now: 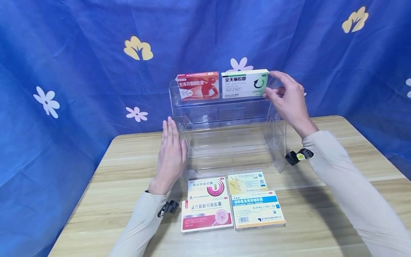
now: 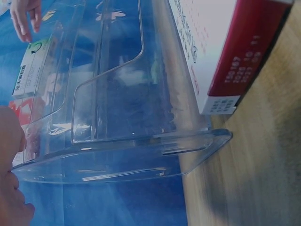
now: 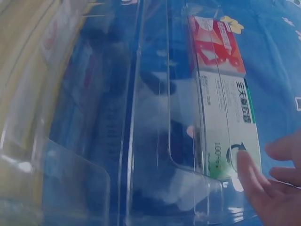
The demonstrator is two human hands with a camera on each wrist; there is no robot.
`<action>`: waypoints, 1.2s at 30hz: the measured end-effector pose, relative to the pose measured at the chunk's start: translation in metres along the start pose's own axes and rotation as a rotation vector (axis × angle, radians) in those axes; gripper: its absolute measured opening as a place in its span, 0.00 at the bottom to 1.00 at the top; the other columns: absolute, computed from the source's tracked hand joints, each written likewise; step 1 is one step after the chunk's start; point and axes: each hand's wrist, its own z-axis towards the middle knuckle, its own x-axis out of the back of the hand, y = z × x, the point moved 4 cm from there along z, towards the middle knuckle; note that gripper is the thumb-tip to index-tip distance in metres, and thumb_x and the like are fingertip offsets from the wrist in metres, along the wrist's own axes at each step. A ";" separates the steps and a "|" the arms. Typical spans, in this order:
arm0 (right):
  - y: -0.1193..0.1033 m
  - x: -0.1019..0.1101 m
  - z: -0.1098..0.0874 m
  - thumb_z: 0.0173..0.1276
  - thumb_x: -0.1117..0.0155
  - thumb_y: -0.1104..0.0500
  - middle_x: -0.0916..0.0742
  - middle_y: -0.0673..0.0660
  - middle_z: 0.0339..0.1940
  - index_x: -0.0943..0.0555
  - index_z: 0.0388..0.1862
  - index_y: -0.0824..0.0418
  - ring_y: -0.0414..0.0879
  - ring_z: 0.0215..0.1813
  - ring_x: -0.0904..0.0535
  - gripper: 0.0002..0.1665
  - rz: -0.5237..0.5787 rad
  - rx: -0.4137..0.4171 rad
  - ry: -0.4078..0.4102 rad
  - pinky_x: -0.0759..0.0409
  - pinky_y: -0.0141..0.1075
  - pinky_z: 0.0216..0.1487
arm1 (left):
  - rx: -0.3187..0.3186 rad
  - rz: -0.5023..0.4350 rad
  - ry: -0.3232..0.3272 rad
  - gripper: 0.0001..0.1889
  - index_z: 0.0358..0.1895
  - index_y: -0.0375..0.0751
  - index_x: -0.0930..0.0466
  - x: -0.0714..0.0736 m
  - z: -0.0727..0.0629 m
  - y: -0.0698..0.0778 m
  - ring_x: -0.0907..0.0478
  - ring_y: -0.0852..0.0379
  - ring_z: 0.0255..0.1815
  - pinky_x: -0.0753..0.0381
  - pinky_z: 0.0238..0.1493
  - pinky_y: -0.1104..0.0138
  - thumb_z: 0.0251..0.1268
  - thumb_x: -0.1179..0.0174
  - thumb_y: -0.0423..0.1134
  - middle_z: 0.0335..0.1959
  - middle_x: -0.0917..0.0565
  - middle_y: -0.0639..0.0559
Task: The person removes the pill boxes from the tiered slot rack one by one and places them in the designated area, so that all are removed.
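Note:
A clear tiered display rack (image 1: 229, 141) stands on the table, with two medicine boxes upright side by side on its top tier. One is a red box (image 1: 200, 86); to its right is a white and green box (image 1: 244, 85). My right hand (image 1: 289, 100) is at the right end of the white and green box, index fingertip by its upper corner and thumb at its lower front. In the right wrist view the thumb (image 3: 247, 165) overlaps the box's printed face. With straight fingers, my left hand (image 1: 171, 151) lies along the rack's left side.
In front of the rack several boxes lie flat in two columns: a pink-ringed white box (image 1: 207, 188), a yellow box (image 1: 247, 182), a red and white box (image 1: 207, 215) and a blue-banded box (image 1: 258, 209). A blue flowered curtain (image 1: 90, 71) hangs behind the wooden table (image 1: 128, 171).

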 end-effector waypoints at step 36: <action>0.018 -0.001 0.022 0.68 0.39 0.65 0.25 0.57 0.56 0.31 0.64 0.64 0.41 0.32 0.19 0.25 0.227 -0.128 -0.206 0.18 0.28 0.36 | 0.022 0.014 0.016 0.32 0.74 0.26 0.61 -0.007 0.001 0.012 0.68 0.47 0.78 0.63 0.77 0.57 0.76 0.64 0.39 0.77 0.60 0.36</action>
